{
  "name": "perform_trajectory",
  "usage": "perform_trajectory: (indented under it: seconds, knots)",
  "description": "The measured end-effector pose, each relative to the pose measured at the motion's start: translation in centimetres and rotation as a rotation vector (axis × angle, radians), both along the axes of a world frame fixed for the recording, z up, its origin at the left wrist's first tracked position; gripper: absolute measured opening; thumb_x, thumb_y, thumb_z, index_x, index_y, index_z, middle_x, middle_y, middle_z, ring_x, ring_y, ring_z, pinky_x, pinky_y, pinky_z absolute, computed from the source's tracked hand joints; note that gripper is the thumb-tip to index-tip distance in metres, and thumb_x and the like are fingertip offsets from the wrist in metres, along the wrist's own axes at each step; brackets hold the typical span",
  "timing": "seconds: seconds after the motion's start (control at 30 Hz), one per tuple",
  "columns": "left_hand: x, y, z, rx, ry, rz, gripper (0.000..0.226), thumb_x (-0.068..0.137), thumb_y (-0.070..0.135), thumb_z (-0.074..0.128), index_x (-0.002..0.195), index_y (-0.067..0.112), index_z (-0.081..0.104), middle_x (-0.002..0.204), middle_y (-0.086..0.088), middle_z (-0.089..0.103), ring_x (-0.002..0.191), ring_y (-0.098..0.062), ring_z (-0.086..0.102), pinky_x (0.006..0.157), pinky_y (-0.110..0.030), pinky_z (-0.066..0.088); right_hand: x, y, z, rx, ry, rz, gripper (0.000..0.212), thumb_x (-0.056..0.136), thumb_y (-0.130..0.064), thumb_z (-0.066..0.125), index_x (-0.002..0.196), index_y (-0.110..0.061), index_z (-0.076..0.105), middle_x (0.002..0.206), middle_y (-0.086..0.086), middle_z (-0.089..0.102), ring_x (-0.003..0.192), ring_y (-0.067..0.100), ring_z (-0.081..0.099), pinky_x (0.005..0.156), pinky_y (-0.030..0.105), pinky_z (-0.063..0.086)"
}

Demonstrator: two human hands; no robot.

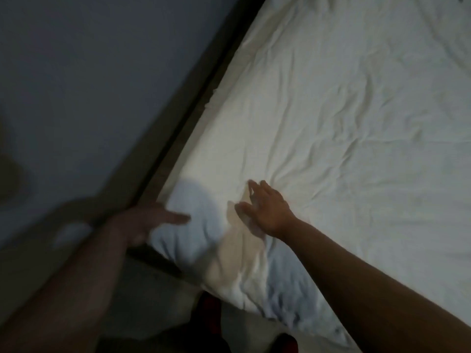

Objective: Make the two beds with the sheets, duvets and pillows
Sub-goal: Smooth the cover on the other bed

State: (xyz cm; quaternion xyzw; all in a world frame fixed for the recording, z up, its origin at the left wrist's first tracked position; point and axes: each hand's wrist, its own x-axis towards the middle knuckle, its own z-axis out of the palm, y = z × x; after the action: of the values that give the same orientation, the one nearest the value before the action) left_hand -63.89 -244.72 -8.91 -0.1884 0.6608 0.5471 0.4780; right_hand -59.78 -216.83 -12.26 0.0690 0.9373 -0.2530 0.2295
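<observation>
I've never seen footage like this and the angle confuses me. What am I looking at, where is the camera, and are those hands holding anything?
There is no machine here. The one picture comes from a camera worn on a person's head, looking forward and down, so the two arms reaching in from the bottom are that person's own. Below them is the corner of a bed covered by a wrinkled white sheet, with a dark frame running along its edge. The right hand lies flat on the sheet with its fingers straight, probably smoothing it. The left hand is blurred near the bed's edge, and its fingers look straight too. Neither hand seems to hold anything.
</observation>
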Motion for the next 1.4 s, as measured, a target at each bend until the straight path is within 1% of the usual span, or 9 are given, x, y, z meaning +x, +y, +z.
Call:
perform_trajectory:
  seconds: [0.13,0.27,0.47,0.6,0.77,0.87,0.97,1.07,1.4]
  knots:
    - [2.9,1.2,-2.3,0.063,-0.067,-0.13,0.069,0.02,0.026,0.097,0.083,0.008,0.076,0.08,-0.008,0.075,0.074,-0.023,0.071,0.061,-0.029,0.056,0.7,0.2,-0.9,0.065,-0.062,0.047,0.077,0.094,-0.067,0.041,0.156,-0.03,0.017,0.166,0.005,0.007,0.151,0.029,0.012,0.117,0.048,0.017]
    - [5.9,-1.4,-4.6,0.136,-0.123,0.094,0.112,0.013,0.037,0.1,0.116,0.008,0.064,0.099,-0.012,0.075,0.085,-0.024,0.073,0.064,-0.032,0.058,1.5,-1.8,-0.7,0.087,-0.029,0.064,0.095,0.076,-0.082,0.019,0.156,-0.031,0.014,0.165,0.009,0.006,0.151,0.029,0.009,0.116,0.051,0.016]
    - [9.1,-4.7,-4.9,-0.126,-0.287,-0.297,0.089,0.022,0.052,0.096,0.095,0.015,0.062,0.09,-0.006,0.06,0.073,-0.017,0.054,0.053,-0.025,0.045,2.5,-4.4,-2.4,0.129,0.057,0.067,0.085,0.09,-0.071,0.034,0.156,-0.023,0.012,0.163,0.019,0.006,0.151,0.032,0.006,0.12,0.049,0.012]
    - [8.2,-8.4,-6.3,-0.646,0.119,-0.463,0.05,0.097,0.04,0.057,0.13,0.002,0.056,0.13,-0.018,0.058,0.116,-0.031,0.056,0.088,-0.028,0.042,2.6,-3.6,-2.2,0.153,0.095,0.154,0.083,0.088,-0.071,0.03,0.154,-0.024,0.019,0.161,0.021,0.015,0.149,0.036,0.014,0.117,0.051,0.019]
    - [7.4,-3.5,-6.5,-0.613,0.302,-0.184,0.041,0.074,0.027,0.066,0.11,0.01,0.07,0.108,-0.013,0.068,0.102,-0.031,0.063,0.087,-0.034,0.05,2.1,-0.4,-2.2,0.261,0.171,0.131,0.079,0.086,-0.063,0.032,0.153,-0.022,0.029,0.16,0.017,0.023,0.148,0.034,0.02,0.118,0.048,0.018]
    - [5.1,2.2,-4.5,-0.725,0.81,0.108,0.063,0.072,0.019,0.068,0.133,0.009,0.054,0.129,-0.018,0.056,0.121,-0.036,0.052,0.097,-0.042,0.045,2.4,2.2,-2.7,0.361,0.12,0.11,0.072,0.092,-0.057,0.036,0.154,-0.024,0.022,0.163,0.015,0.015,0.151,0.031,0.011,0.12,0.049,0.01]
    - [3.0,6.8,-4.2,-0.702,1.158,-0.397,0.087,0.081,0.049,0.065,0.154,0.017,0.029,0.16,-0.017,0.023,0.147,-0.035,0.021,0.117,-0.049,0.023,3.4,4.5,-2.6,0.447,0.114,0.04,0.072,0.093,-0.057,0.033,0.155,-0.023,0.019,0.163,0.015,0.014,0.151,0.032,0.01,0.121,0.05,0.008]
    - [2.1,8.7,-7.2,-0.777,0.965,-0.787,0.102,0.083,0.076,0.046,0.157,0.021,0.002,0.165,-0.01,-0.005,0.152,-0.028,-0.005,0.122,-0.048,0.001,5.6,7.6,-2.6,0.51,0.06,-0.214,0.074,0.094,-0.059,0.026,0.156,-0.02,0.014,0.163,0.019,0.011,0.151,0.035,0.008,0.121,0.052,0.008]
    - [-0.1,10.5,-9.8,-0.899,0.766,-0.898,0.109,0.077,0.088,0.026,0.156,0.022,-0.012,0.163,-0.007,-0.019,0.15,-0.023,-0.016,0.12,-0.043,-0.009,11.4,13.0,-6.6,0.448,0.027,-0.325,0.086,0.09,-0.064,0.001,0.158,-0.012,-0.002,0.165,0.016,-0.004,0.153,0.029,-0.004,0.123,0.043,-0.003]
